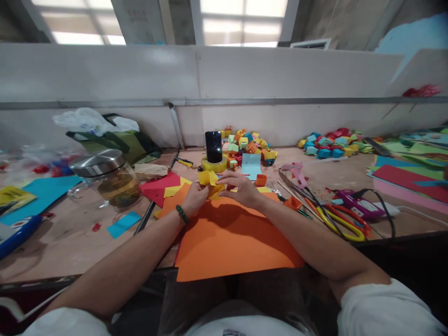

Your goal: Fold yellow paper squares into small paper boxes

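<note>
A piece of folded yellow paper [208,178] is held up above a large orange sheet [238,238]. My left hand [196,199], with a green bead bracelet [182,214] at the wrist, pinches its left side. From the right, the bent fingers of my right hand [241,187] grip the paper's other side; the fingertips are partly hidden behind it. Just beyond my hands a dark phone [213,146] stands upright in a roll of yellow tape [214,165]. A small orange folded paper piece [261,180] lies beyond my right hand.
Piles of small coloured paper boxes [249,145] lie at the back. A glass teapot [118,186] stands left, near a blue paper piece [124,224]. To the right are yellow-handled scissors [345,229], a pink glue gun [297,175], a purple power strip [360,205] and paper sheets [413,181].
</note>
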`<state>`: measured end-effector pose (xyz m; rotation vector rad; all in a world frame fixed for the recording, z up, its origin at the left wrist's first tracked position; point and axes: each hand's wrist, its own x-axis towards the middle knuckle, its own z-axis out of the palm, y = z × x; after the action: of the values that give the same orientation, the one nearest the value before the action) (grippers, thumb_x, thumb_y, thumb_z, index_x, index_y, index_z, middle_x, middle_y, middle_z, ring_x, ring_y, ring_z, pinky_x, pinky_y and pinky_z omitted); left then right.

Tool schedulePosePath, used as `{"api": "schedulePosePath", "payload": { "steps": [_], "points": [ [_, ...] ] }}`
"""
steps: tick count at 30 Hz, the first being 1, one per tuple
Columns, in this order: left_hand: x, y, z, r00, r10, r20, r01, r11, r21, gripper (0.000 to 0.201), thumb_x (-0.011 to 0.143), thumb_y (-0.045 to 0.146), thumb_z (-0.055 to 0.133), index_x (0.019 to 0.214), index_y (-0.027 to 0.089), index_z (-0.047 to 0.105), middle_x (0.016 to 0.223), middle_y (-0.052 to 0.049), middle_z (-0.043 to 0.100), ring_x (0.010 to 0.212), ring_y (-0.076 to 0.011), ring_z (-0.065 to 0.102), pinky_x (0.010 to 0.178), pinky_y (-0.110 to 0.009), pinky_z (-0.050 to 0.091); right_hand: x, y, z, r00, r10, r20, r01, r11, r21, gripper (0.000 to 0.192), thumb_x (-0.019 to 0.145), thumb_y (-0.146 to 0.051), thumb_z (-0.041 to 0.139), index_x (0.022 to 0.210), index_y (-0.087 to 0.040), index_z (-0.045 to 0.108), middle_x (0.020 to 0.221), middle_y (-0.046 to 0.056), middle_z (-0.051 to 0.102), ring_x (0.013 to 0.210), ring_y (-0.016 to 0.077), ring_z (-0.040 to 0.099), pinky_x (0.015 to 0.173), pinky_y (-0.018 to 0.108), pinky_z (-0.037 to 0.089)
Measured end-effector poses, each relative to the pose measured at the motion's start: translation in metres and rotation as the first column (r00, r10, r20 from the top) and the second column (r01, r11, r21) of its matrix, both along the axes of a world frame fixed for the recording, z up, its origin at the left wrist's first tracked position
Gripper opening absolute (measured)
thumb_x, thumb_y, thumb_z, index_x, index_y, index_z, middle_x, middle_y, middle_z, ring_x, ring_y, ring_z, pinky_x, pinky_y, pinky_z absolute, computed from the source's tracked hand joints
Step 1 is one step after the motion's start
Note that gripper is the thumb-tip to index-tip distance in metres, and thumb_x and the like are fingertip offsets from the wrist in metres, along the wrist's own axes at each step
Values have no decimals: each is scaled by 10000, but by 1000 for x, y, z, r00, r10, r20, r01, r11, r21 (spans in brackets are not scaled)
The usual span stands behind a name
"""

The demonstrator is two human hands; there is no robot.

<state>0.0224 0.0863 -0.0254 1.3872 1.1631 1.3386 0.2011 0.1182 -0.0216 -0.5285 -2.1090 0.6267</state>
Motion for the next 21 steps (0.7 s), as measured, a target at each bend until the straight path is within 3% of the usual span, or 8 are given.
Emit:
{"api": "schedulePosePath", "payload": {
  "steps": [5,8,17,21],
  "points": [
    [-5,2,-1,997,-47,-62,47,999,-4,294,631,382,651,767,123,680,716,-35,700,651,-154,611,597,-243,479,3,8,1,992,123,20,-123,992,-24,327,764,-487,728,937,-211,759,993,85,650,875,183,627,703,295,555],
    [-7,2,-3,987,-87,-133,81,996,-47,251,631,349,611,723,125,676,665,-22,678,608,-147,594,578,-242,468,7,17,-1,982,172,77,-167,983,-72,301,756,-466,741,904,-205,766,955,77,660,873,179,626,770,312,536],
    [-7,-2,3,898,-246,-364,236,969,-73,144,586,245,550,638,157,652,627,14,655,599,-138,567,575,-230,468,12,27,-5,956,153,250,-141,988,-67,138,795,-307,704,848,-198,771,806,42,693,791,165,620,766,281,480],
    [-7,-4,6,882,-260,-392,239,965,-103,178,571,255,570,679,152,666,665,-4,669,632,-153,576,586,-236,464,12,26,-2,942,163,292,-144,986,-88,126,801,-258,671,868,-201,762,831,33,715,791,161,622,742,266,460]
  ]
}}
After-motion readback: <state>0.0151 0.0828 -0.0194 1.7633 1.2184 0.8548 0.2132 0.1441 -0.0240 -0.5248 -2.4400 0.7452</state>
